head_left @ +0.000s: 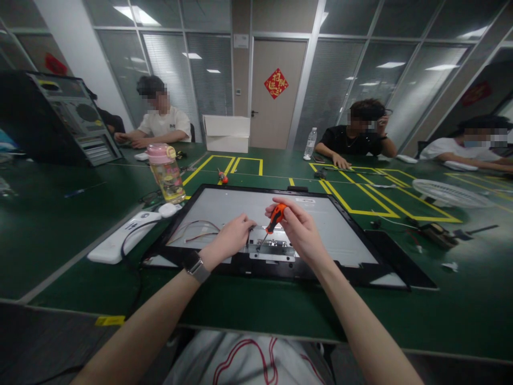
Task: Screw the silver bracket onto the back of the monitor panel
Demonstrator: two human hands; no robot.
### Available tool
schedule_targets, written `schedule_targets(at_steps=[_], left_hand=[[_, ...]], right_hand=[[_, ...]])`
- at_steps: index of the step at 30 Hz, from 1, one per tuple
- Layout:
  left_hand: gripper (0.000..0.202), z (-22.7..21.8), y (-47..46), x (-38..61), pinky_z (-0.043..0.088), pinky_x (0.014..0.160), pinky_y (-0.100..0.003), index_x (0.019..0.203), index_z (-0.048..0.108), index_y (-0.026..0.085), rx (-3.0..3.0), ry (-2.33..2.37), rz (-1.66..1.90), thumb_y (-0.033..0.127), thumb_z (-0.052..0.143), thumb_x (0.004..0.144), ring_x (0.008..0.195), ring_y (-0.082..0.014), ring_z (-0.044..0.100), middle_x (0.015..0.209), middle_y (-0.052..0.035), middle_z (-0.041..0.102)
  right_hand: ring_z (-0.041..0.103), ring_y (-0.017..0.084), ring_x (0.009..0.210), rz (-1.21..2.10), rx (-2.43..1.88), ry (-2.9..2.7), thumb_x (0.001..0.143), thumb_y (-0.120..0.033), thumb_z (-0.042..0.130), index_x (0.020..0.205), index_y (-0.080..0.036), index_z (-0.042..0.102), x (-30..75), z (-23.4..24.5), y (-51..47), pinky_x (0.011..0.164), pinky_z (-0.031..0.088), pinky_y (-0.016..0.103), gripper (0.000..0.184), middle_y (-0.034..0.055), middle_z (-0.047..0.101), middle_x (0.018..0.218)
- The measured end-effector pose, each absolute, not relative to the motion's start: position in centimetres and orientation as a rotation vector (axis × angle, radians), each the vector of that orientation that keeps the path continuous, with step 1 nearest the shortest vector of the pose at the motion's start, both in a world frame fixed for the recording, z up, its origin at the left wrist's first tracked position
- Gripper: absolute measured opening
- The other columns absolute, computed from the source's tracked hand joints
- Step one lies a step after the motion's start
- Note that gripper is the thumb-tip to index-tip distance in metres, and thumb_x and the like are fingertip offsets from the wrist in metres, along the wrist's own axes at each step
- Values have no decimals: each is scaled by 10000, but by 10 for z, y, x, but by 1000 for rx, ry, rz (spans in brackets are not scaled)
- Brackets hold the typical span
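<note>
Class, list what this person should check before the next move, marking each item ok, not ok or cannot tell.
1. Screwdriver gripped in the right hand: ok.
2. Its tip properly engaged: cannot tell, contact point too small.
3. Left hand gripping the metal bracket: cannot tell; it is near the bracket's left end.
4. Panel lying flat on the table: ok.
5. Bottle well away: not ok, near the panel's far-left corner.
</note>
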State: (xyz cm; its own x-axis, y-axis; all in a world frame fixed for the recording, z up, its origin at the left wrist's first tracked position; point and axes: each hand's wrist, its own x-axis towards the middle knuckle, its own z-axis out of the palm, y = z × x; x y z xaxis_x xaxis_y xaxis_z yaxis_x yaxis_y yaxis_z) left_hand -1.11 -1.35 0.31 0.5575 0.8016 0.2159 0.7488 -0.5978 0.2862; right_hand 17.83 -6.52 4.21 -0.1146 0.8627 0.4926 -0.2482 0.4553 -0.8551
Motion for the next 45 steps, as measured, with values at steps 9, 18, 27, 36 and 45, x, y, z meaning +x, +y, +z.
schedule_targets(at_steps=[9, 18, 27, 36, 45], left_hand=[[372, 4, -13, -11, 481, 876, -328, 1198, 625, 178, 2628, 1335, 465, 134, 360, 941, 913, -189, 605, 1046, -92, 584], [399, 3, -12, -10, 482, 892, -322, 1214, 623, 165, 2650, 1336, 463, 101, 356, 924, 931, -192, 611, 1070, -97, 587], [397, 6, -13, -10, 483, 899, -329, 1206, 628, 159, 2639, 1334, 452, 97, 361, 919, 930, -196, 611, 1062, -103, 589], [402, 5, -14, -10, 483, 901, -331, 1214, 625, 155, 2640, 1327, 465, 103, 355, 920, 937, -199, 612, 1072, -103, 588], [393, 4, -13, -11, 482, 895, -326, 1207, 628, 160, 2639, 1329, 469, 100, 363, 923, 927, -193, 614, 1068, -99, 589]], right_hand=[[671, 196, 968, 963, -641, -1353, 864, -346, 664, 1099, -313, 702, 178, 40, -64, 925, 517, 409, 240, 26, 735, 1017], [635, 193, 957, 607, -806, -1350, 891, -348, 608, 1048, -292, 714, 176, 44, -66, 897, 504, 380, 197, 37, 694, 1021], [652, 204, 959, 559, -788, -1422, 913, -286, 574, 1132, -288, 682, 175, 44, -69, 897, 515, 393, 244, 48, 700, 1055], [633, 212, 992, 515, -791, -1457, 933, -278, 526, 1142, -302, 686, 176, 47, -71, 912, 498, 415, 264, 51, 682, 1063], [640, 180, 901, 538, -784, -1402, 860, -262, 654, 1048, -293, 716, 176, 43, -66, 857, 529, 361, 201, 34, 667, 1009]])
